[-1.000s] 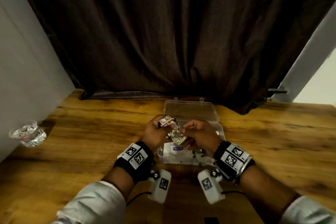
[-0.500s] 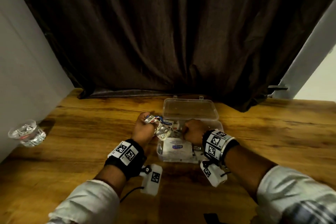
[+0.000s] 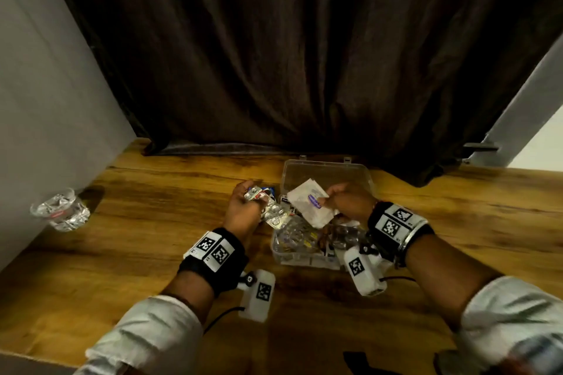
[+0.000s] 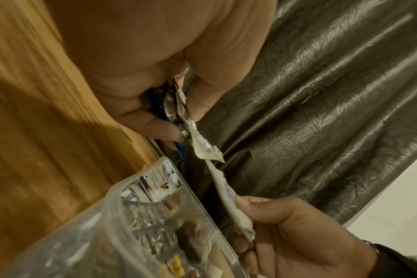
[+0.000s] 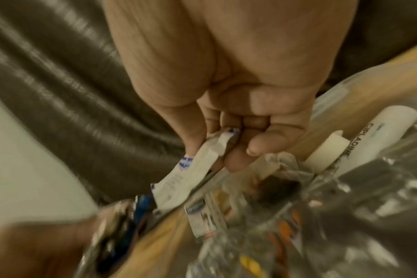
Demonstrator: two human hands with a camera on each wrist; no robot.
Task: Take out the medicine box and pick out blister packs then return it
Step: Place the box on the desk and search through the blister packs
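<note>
since half a second ago: right hand (image 3: pixel 347 202) has come up out of the medicine box (image 3: pixel 304 256), now holding a white sachet (image 3: pixel 307 202) with blue print that lay flat in the box before. left hand (image 3: pixel 243 210) has drifted a little left and toward the curtain, bundle unchanged.

left hand: hovers over the wooden table (image 3: pixel 152 222) just left of the box. fingers curled round a bundle of silver blister packs (image 3: pixel 272 213), thumb pressing them from above; left wrist view shows the foil edges fanned out past the fingertips (image 4: pixel 152 124). wrist angled inward toward the box.

right hand: raised over the far half of the box, knuckles up, wrist bent. thumb and curled fingers pinch the sachet by its right edge; sachet hangs tilted, its free end pointing toward the left hand and close to the blister packs. right wrist view confirms the pinch at the sachet's (image 5: pixel 191 169) corner.

medicine box: clear plastic, on the table between the forearms, lid (image 3: pixel 327 175) open and leaning back toward the dark curtain (image 3: pixel 289 55). inside: mixed strips, small packets and a white tube (image 5: pixel 374 139) along one side; contents partly blurred.

also on table: a glass of water (image 3: pixel 61 211) far left near the wall.
</note>
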